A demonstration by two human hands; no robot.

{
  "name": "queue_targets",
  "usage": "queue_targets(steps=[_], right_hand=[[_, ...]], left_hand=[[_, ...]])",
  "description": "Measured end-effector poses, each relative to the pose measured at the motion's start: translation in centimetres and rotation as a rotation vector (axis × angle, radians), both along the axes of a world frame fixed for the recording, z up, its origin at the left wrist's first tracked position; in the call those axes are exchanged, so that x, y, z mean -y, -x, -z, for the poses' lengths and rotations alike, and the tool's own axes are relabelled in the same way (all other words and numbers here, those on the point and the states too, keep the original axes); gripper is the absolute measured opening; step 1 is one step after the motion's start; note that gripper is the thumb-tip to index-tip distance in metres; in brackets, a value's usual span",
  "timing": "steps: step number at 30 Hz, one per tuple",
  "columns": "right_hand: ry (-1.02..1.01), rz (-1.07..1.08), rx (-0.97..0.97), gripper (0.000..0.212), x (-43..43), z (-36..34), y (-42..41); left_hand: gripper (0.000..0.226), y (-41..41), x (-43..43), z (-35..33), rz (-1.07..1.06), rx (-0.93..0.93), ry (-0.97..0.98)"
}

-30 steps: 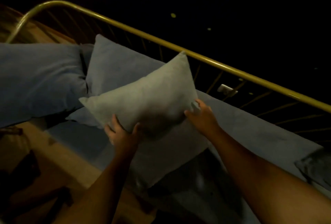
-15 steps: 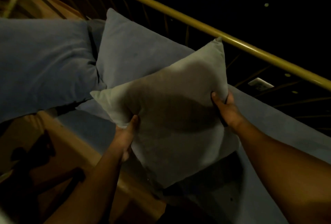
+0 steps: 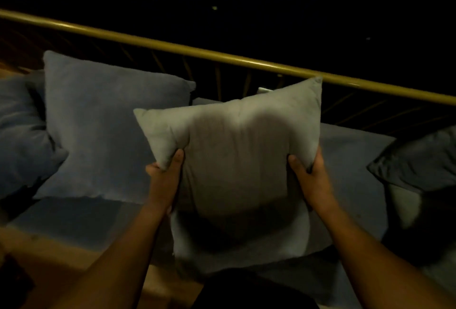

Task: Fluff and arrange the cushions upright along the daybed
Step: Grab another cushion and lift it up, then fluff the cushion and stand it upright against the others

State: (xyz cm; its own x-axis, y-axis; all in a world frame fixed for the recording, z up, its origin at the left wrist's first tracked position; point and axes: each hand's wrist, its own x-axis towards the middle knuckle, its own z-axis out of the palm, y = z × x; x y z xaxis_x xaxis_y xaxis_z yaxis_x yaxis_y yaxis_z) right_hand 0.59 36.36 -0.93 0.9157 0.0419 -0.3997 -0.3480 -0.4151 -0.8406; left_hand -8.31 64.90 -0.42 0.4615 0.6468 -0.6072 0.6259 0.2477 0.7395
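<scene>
A pale grey cushion [image 3: 237, 155] is held upright above the daybed's blue mattress [image 3: 74, 217], in the middle of the view. My left hand [image 3: 164, 178] grips its left side and my right hand [image 3: 312, 178] grips its right side, thumbs on the front face. To its left a blue cushion [image 3: 106, 131] leans upright against the brass back rail [image 3: 222, 55]. Another blue cushion [image 3: 17, 136] sits at the far left. A dark cushion [image 3: 419, 163] lies at the right edge, partly cut off.
The brass rail with thin spindles runs across behind the cushions; beyond it all is dark. The daybed's wooden front edge [image 3: 56, 257] crosses the lower left. A dark shape lies at the bottom left corner.
The grey cushion has turned from a tilted diamond pose to square and upright, and shifted right of the blue cushion. Both hands slid to its two sides. The view has swung right.
</scene>
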Motion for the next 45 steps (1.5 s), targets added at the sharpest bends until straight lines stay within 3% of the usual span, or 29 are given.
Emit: queue_targets(steps=[5,9,14,17,22,26,30,33,36,39,45], right_hand=[[0.036,0.249,-0.132,0.092,5.9,1.8,3.7],[0.062,0.324,-0.177,0.096,7.2,3.4,4.8],[0.101,0.342,-0.263,0.099,7.6,5.7,5.9],[0.237,0.308,-0.355,0.098,7.5,7.4,6.6],[0.491,0.149,-0.571,0.099,7.0,10.5,6.8],[0.530,0.047,-0.237,0.092,5.6,9.8,6.1],[0.548,-0.084,-0.234,0.094,3.5,9.2,5.2],[0.531,-0.070,-0.281,0.094,3.6,8.6,4.7],[0.450,-0.099,-0.299,0.073,4.8,6.3,3.6],[0.357,-0.108,-0.181,0.033,6.6,1.8,2.4],[0.363,0.065,0.125,0.027,13.3,-7.5,0.4]], left_hand=[[0.057,-2.9,5.4,1.4,0.281,0.020,-0.093],[0.069,-4.0,7.0,2.8,0.469,0.023,-0.072],[0.083,-3.5,7.9,4.7,0.492,-0.234,-0.066],[0.087,-2.8,7.8,6.2,0.504,-0.345,-0.081],[0.117,-3.3,8.6,9.0,0.602,-0.499,-0.133],[0.101,-3.0,9.4,9.7,0.721,-0.538,-0.319],[0.087,-2.9,9.5,9.7,0.825,-0.449,-0.430],[0.077,-2.8,10.4,9.0,1.080,-0.375,-0.598],[0.074,-3.4,11.9,7.1,1.169,-0.366,-0.636],[0.056,-5.3,15.1,3.9,1.215,-0.152,-0.556],[0.040,-9.5,25.1,-5.8,1.220,0.300,-0.519]])
